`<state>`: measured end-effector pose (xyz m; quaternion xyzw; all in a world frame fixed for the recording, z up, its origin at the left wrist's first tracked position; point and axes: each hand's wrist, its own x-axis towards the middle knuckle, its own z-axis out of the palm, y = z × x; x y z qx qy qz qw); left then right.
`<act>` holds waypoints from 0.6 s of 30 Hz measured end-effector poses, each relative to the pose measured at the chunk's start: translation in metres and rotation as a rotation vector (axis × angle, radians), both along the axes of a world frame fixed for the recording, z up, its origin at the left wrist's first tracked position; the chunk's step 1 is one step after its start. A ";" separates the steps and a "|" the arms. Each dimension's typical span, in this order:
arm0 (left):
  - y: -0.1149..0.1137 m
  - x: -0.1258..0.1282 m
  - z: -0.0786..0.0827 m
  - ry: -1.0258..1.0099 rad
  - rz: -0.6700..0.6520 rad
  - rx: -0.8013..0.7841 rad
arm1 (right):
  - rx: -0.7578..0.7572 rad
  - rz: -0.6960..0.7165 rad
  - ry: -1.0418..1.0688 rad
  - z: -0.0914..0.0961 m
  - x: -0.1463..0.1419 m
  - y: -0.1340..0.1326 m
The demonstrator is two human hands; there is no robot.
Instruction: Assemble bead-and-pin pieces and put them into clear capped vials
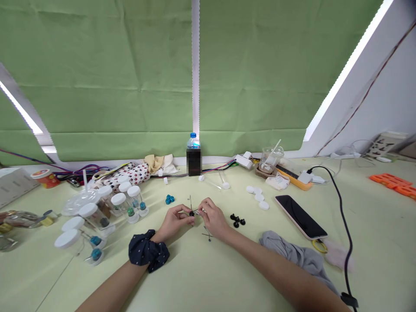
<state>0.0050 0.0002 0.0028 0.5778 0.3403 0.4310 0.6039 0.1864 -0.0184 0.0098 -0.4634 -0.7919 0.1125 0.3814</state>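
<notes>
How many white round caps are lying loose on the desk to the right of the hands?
4, in a loose row left of the smartphone: the farthest cap, the second, the third, and the nearest. None seems hidden.

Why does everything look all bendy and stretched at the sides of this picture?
In the head view, the wide lens seems to bend the edges: the green blind bows, and the bright white strip leans. The right forearm looks stretched. The small black piece between the left hand and right hand looks tiny but fairly sharp.
</notes>
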 end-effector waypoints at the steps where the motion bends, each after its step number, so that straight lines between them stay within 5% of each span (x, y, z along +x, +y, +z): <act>1: 0.000 0.000 0.000 0.003 -0.004 0.003 | 0.012 -0.007 -0.011 -0.001 -0.001 0.000; 18: -0.001 0.000 0.001 0.017 -0.028 0.015 | 0.014 -0.053 -0.106 -0.009 -0.003 0.005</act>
